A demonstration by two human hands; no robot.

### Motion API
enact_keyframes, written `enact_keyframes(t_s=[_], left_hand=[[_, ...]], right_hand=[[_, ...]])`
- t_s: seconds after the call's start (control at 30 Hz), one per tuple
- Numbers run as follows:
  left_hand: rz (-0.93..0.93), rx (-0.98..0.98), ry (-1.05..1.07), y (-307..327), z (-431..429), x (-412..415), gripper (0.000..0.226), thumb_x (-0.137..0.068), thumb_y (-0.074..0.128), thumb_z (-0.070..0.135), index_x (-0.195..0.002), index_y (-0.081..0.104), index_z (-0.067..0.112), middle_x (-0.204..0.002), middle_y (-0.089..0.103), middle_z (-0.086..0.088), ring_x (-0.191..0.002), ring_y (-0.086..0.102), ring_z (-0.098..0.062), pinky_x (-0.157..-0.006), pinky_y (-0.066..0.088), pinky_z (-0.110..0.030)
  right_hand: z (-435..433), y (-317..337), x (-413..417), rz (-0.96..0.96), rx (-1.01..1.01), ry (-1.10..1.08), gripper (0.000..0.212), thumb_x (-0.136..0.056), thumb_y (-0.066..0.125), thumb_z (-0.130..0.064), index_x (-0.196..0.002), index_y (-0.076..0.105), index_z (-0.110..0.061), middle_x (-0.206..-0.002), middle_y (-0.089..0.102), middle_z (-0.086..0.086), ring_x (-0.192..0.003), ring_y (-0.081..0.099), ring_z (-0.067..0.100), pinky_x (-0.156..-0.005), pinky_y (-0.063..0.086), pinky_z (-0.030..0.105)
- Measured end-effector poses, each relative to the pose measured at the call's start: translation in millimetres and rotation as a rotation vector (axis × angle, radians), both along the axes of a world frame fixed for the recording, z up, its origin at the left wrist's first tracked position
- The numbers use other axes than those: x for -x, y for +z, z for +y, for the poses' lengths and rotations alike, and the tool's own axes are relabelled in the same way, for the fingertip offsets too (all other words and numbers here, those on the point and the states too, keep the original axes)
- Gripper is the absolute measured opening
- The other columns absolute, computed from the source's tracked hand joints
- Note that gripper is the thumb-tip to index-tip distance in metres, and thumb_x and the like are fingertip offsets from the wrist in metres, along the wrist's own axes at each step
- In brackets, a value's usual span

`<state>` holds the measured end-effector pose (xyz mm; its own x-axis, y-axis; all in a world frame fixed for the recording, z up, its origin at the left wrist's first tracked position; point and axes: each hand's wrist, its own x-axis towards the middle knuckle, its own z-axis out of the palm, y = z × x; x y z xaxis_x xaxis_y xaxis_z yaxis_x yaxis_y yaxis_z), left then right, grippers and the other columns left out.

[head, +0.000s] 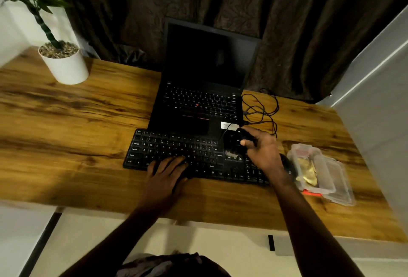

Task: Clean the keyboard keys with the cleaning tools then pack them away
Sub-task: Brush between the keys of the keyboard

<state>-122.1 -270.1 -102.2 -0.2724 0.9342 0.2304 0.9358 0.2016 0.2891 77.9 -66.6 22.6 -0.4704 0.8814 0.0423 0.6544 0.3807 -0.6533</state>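
Black keyboard [176,150]: lay on the wooden bench [66,122], just in front of the laptop [198,100].
Left hand [165,173]: flat, fingers straight on the lower keys.
Right hand [262,150]: gripped a dark tool [239,138] over the right-side keys.

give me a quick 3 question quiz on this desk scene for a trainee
1. True or false: the left hand lies flat on the keyboard.
2. Which hand grips the dark tool over the keyboard's right end? A) left B) right C) neither
3. Fill in: the clear plastic case sits on the desk to the ___ of the keyboard.

Key: 1 true; 2 B, the right hand; 3 right.
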Motion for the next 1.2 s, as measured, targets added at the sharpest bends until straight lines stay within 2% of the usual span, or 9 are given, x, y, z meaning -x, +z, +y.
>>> enact_keyframes(t_s=[0.07,0.2,0.33,0.43,0.67,0.8,0.97,1.1,1.2], left_hand=[[-0.007,0.008,0.0,0,0,0,0.044,-0.099,0.036,0.047,-0.133,0.054,0.026,-0.144,0.05,0.004,-0.134,0.04,-0.018,-0.111,0.02,-0.05],[-0.003,0.003,0.0,1,0,-1,0.044,-0.098,0.037,0.047,-0.133,0.054,0.026,-0.144,0.05,0.005,-0.133,0.041,-0.018,-0.111,0.019,-0.049],[0.008,-0.017,-0.003,1,0,0,0.044,-0.097,0.039,0.046,-0.131,0.057,0.025,-0.142,0.052,0.004,-0.132,0.041,-0.018,-0.11,0.018,-0.047],[0.004,-0.014,-0.013,1,0,1,0.044,-0.098,0.039,0.046,-0.132,0.056,0.025,-0.143,0.051,0.004,-0.133,0.042,-0.019,-0.11,0.019,-0.048],[-0.004,-0.015,-0.006,1,0,0,0.045,-0.098,0.037,0.047,-0.132,0.056,0.025,-0.143,0.051,0.004,-0.133,0.043,-0.018,-0.11,0.021,-0.05],[0.022,-0.021,-0.006,0,1,0,0.044,-0.097,0.038,0.046,-0.13,0.057,0.024,-0.141,0.053,0.003,-0.13,0.043,-0.019,-0.109,0.021,-0.048],[0.014,-0.012,-0.004,-1,1,2,0.044,-0.097,0.04,0.047,-0.131,0.056,0.026,-0.142,0.051,0.005,-0.131,0.041,-0.017,-0.109,0.021,-0.048],[0.005,-0.008,-0.009,-1,1,1,0.044,-0.098,0.038,0.048,-0.132,0.055,0.026,-0.143,0.05,0.005,-0.132,0.04,-0.017,-0.11,0.021,-0.049],[0.007,-0.028,-0.005,-1,1,1,0.044,-0.097,0.038,0.047,-0.131,0.056,0.026,-0.142,0.051,0.005,-0.131,0.041,-0.017,-0.109,0.021,-0.048]], right_hand=[[5,4,-9,-0.096,-0.052,-0.002,0.051,-0.09,0.064,-0.007,-0.136,0.054,-0.028,-0.12,0.064,0.006,-0.064,0.053,0.005,-0.05,0.045,0.013],[11,6,-13,-0.202,-0.123,0.0,0.051,-0.09,0.063,-0.01,-0.135,0.054,-0.032,-0.114,0.066,0.008,-0.085,0.061,0.017,-0.072,0.058,0.031],[-1,0,5,-0.096,-0.072,0.096,0.051,-0.09,0.064,-0.005,-0.135,0.055,-0.027,-0.127,0.062,0.01,-0.063,0.059,-0.001,-0.048,0.046,0.01],[1,-2,5,-0.047,-0.023,0.067,0.053,-0.089,0.064,-0.002,-0.135,0.055,-0.026,-0.134,0.058,0.009,-0.052,0.054,0.0,-0.042,0.043,0.01],[9,6,-8,-0.198,-0.112,0.019,0.051,-0.091,0.063,-0.01,-0.137,0.054,-0.03,-0.118,0.065,0.003,-0.063,0.053,0.002,-0.048,0.038,0.007],[3,-3,6,-0.068,-0.059,0.058,0.05,-0.089,0.065,-0.004,-0.134,0.057,-0.026,-0.132,0.061,0.005,-0.084,0.067,0.015,-0.056,0.047,0.004],[12,-2,-11,-0.002,-0.035,0.038,0.048,-0.087,0.067,-0.002,-0.13,0.06,-0.022,-0.129,0.063,0.004,-0.1,0.063,0.009,-0.07,0.048,0.003],[22,-2,-30,-0.05,-0.023,0.002,0.056,-0.084,0.07,-0.003,-0.128,0.059,-0.035,-0.128,0.064,0.003,-0.092,0.067,0.012,-0.074,0.061,0.03],[19,-2,-19,-0.095,-0.053,0.055,0.05,-0.086,0.069,-0.009,-0.13,0.06,-0.032,-0.129,0.063,0.001,-0.097,0.065,0.014,-0.077,0.056,0.022]])
